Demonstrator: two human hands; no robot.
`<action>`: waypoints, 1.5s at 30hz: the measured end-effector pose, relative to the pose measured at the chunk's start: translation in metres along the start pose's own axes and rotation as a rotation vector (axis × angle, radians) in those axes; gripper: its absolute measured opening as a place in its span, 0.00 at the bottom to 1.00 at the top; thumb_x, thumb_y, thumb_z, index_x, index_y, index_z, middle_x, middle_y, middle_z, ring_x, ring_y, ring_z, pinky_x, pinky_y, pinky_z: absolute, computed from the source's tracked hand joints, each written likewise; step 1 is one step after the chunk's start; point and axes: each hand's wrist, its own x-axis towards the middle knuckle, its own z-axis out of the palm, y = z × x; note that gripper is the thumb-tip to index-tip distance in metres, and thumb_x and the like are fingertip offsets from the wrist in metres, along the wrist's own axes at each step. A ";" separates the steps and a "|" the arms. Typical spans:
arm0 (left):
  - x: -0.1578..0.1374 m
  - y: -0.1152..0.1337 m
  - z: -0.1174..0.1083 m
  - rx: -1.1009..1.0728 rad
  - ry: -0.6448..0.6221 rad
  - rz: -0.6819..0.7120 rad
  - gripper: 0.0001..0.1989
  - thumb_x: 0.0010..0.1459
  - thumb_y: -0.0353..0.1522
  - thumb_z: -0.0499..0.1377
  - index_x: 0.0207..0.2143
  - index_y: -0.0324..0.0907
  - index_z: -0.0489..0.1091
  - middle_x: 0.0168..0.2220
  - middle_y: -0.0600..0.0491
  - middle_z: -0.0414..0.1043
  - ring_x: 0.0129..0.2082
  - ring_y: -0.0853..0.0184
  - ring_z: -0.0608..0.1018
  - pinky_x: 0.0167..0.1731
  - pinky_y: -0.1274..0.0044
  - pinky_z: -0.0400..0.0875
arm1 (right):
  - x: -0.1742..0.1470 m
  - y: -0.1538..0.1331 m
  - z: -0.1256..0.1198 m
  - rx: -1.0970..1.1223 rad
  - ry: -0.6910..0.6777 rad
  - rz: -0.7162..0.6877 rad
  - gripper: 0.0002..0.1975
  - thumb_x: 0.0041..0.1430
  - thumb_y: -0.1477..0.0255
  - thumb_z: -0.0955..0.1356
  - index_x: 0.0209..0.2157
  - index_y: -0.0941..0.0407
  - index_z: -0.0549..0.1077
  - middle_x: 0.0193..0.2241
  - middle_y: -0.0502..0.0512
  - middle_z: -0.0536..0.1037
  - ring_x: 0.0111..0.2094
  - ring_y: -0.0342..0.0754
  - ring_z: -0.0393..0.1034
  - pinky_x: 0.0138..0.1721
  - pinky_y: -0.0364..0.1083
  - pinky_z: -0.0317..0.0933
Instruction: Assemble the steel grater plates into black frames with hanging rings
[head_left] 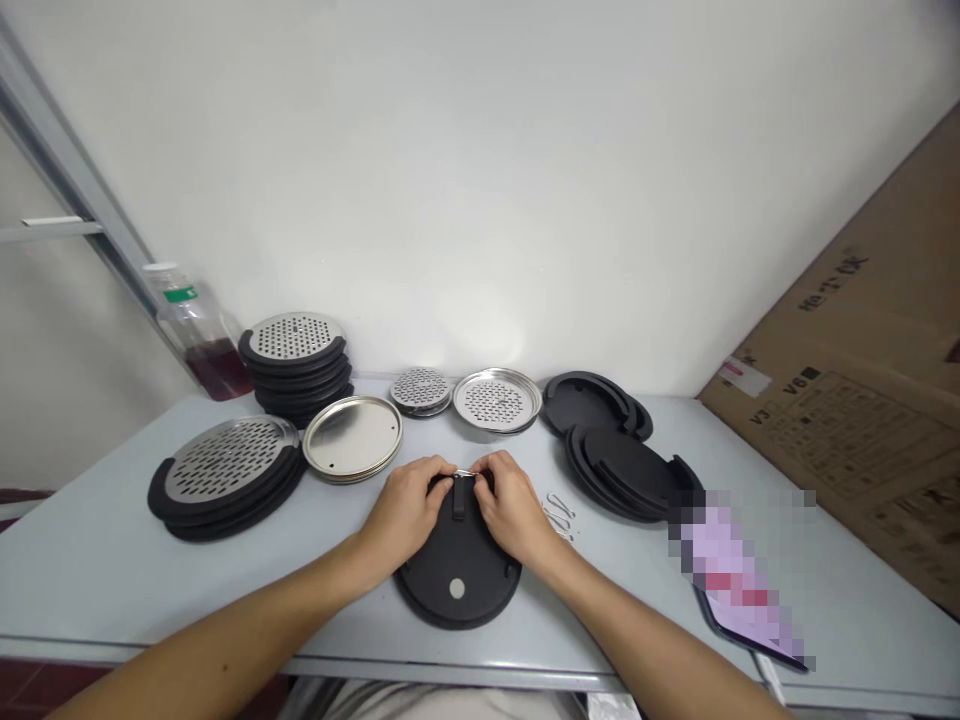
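Currently pinching a thin silver wire piece (pixel 466 473) between 2 bare hands, at the far edge of a round matte-black plate (pixel 465 555) set near the front of a pale grey table (pixel 622 590). Gripping the wire's left end with the left hand (pixel 409 505), fingers drawn narrow; gripping its right end with the right hand (pixel 511 505), fingers likewise narrow. Can see on the plate 1 raised black rectangular tab (pixel 459 500) just below the wire and 1 small pale round disc (pixel 457 588) toward the near edge. Can also see loose bent silver wires (pixel 559 512) just right of the right hand, and shallow pale-gold metal dishes (pixel 354 437) stacked beyond the left hand.
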 end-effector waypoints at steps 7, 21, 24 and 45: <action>0.000 -0.001 0.000 0.003 -0.002 0.009 0.09 0.60 0.25 0.54 0.39 0.43 0.73 0.37 0.53 0.77 0.38 0.65 0.77 0.40 0.75 0.68 | -0.001 0.000 0.001 -0.017 0.006 0.027 0.06 0.58 0.79 0.60 0.34 0.57 0.67 0.34 0.56 0.70 0.37 0.50 0.67 0.41 0.49 0.61; 0.000 0.001 -0.001 0.008 0.000 0.006 0.10 0.60 0.24 0.54 0.38 0.43 0.73 0.37 0.54 0.78 0.37 0.66 0.77 0.39 0.76 0.67 | -0.001 0.000 0.002 -0.013 0.024 0.030 0.06 0.58 0.79 0.60 0.33 0.56 0.67 0.33 0.55 0.70 0.36 0.50 0.67 0.39 0.48 0.61; 0.000 0.001 -0.001 0.003 0.000 0.005 0.10 0.60 0.24 0.55 0.39 0.43 0.73 0.37 0.54 0.78 0.38 0.66 0.77 0.40 0.76 0.68 | -0.001 0.000 0.002 -0.012 0.019 0.037 0.06 0.58 0.79 0.60 0.33 0.56 0.66 0.33 0.55 0.70 0.36 0.50 0.67 0.39 0.48 0.61; 0.005 -0.004 -0.002 -0.072 -0.007 -0.003 0.10 0.58 0.27 0.56 0.41 0.44 0.74 0.40 0.52 0.78 0.39 0.64 0.78 0.43 0.73 0.71 | 0.005 0.002 -0.008 0.079 0.060 -0.007 0.08 0.60 0.75 0.61 0.38 0.56 0.71 0.34 0.56 0.73 0.38 0.51 0.69 0.42 0.50 0.62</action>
